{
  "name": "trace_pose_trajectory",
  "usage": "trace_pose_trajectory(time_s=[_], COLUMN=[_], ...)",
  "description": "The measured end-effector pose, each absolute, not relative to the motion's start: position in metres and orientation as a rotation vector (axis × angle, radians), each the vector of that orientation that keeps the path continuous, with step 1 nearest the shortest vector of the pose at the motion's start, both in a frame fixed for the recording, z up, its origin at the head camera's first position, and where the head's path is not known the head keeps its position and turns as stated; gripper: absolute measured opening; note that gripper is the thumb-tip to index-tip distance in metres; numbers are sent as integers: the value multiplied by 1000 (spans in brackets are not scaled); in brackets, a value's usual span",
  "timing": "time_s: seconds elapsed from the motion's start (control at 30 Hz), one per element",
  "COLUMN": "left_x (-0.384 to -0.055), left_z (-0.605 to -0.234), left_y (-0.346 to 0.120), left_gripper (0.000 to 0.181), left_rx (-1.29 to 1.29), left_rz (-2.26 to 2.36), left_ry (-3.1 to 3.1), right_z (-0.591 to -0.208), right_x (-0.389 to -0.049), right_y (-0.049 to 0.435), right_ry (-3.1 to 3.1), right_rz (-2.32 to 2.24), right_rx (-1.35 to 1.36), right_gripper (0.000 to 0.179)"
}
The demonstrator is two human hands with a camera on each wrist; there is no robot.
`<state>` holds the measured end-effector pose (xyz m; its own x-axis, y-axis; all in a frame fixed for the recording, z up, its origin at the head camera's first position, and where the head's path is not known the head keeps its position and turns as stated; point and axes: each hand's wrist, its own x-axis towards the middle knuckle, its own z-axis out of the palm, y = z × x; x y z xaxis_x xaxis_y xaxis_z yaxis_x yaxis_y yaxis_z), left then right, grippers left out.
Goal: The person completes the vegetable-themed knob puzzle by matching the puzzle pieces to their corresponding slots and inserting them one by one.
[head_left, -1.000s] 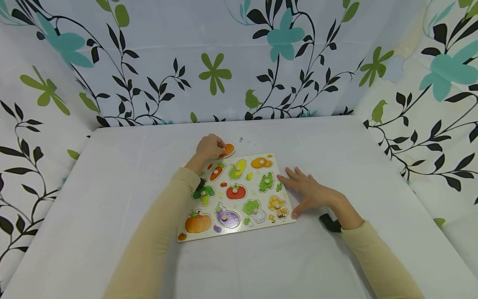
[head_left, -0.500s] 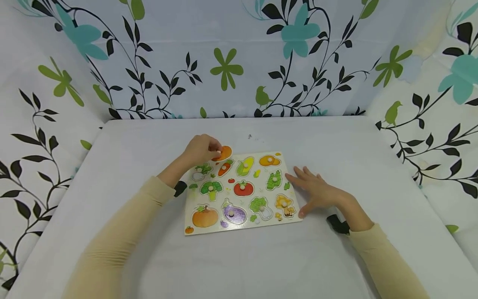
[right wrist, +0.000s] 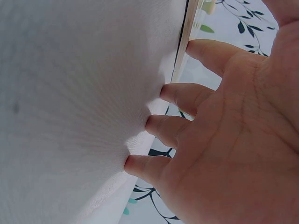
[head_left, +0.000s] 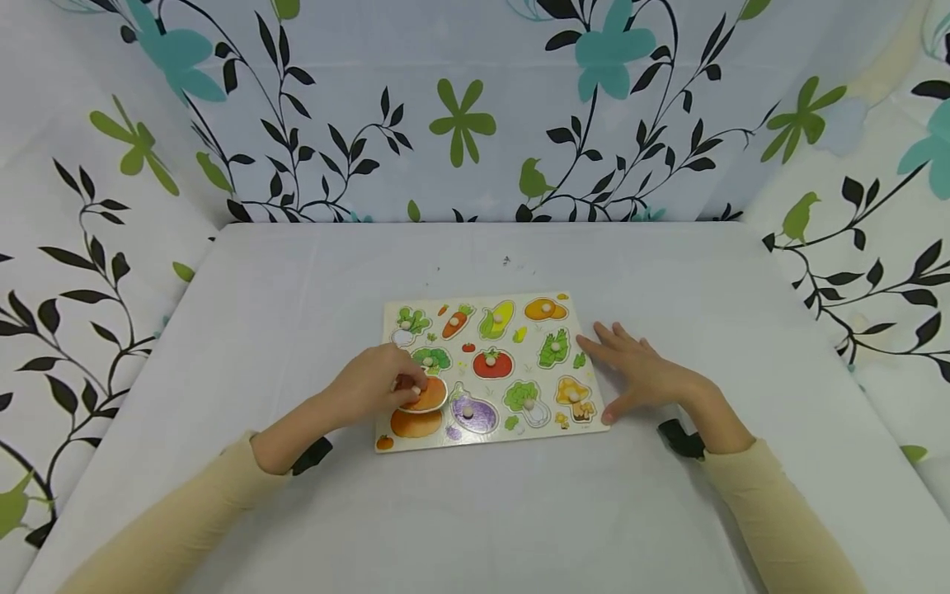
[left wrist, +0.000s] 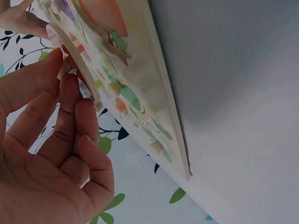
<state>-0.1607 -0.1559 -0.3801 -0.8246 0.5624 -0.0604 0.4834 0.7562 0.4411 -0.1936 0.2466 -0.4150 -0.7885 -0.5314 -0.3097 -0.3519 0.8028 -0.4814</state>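
My left hand (head_left: 374,381) pinches an orange pumpkin puzzle piece (head_left: 432,394) by its small knob. The piece is held tilted above the pumpkin picture (head_left: 416,424) at the lower left of the puzzle board (head_left: 512,440), covering its top. In the left wrist view the pumpkin piece (left wrist: 77,60) shows nearly edge-on, apart from the board (left wrist: 163,93). My right hand (head_left: 641,371) lies with spread fingers beside the board's right edge. Its fingertips press on the white cloth, and one digit touches the board's side in the right wrist view.
Other vegetable pieces with knobs sit in the board, among them a tomato (head_left: 493,363), an eggplant (head_left: 481,417) and a corn cob (head_left: 497,320). White cloth covers the table (head_left: 475,528). A leaf-patterned curtain (head_left: 341,99) hangs behind and at both sides.
My left hand has brought the pumpkin piece from beyond the board's far left edge toward me, over the lower left corner. My right hand has stayed by the right edge. The head view has shifted slightly.
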Motion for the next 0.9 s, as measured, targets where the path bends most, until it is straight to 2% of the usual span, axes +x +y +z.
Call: trace_pose_trajectory(time_s=[0.3,0.9], left_x=[-138,-134], left_z=[-391,-401], left_y=[-164,-161], left_gripper=[9,8], left_rx=[858,835], left_rz=[605,608], left_ry=[2792,2787], right_z=[-412,-413], right_x=[-194,-193], right_y=[247,243], right_ry=[2555,2544], right_rz=[-575,-602], right_rx=[-651,-640], right_gripper=[120,120])
